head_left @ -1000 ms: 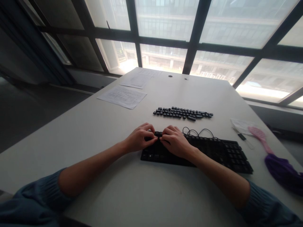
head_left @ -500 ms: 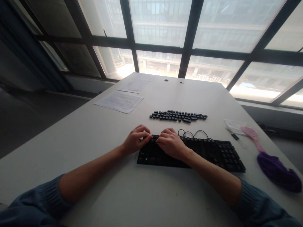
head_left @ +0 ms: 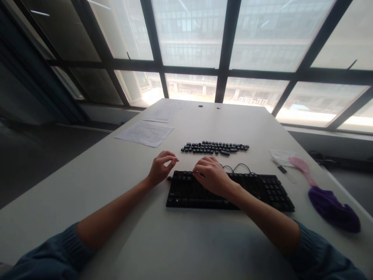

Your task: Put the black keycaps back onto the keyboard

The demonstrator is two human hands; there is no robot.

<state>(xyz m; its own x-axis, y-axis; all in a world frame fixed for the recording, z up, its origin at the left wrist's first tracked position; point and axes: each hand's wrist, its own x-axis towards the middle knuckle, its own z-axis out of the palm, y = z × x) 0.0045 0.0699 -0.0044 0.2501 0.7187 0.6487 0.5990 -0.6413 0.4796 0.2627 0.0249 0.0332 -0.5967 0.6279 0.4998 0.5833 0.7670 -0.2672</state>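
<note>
A black keyboard (head_left: 192,194) with bare areas where keycaps are off lies in front of me on the white table. My right hand (head_left: 211,175) rests over its upper left part, fingers bent and tips together at the top rows; whatever they grip is hidden. My left hand (head_left: 161,167) is off the keyboard, just past its upper left corner, thumb and forefinger pinched together. Anything between them is too small to make out. Loose black keycaps (head_left: 214,147) lie in rows beyond the keyboard.
Printed sheets (head_left: 147,133) lie at the far left of the table (head_left: 125,241). To the right are a wire keycap puller (head_left: 282,169), a clear plastic bag (head_left: 279,156), and a pink-handled brush (head_left: 303,167) beside a purple cloth (head_left: 333,210). The keyboard's cable (head_left: 241,165) loops behind it.
My left hand has moved off the keyboard's top left keys, away to the left. My right hand stays at the top rows. The view has tilted up slightly.
</note>
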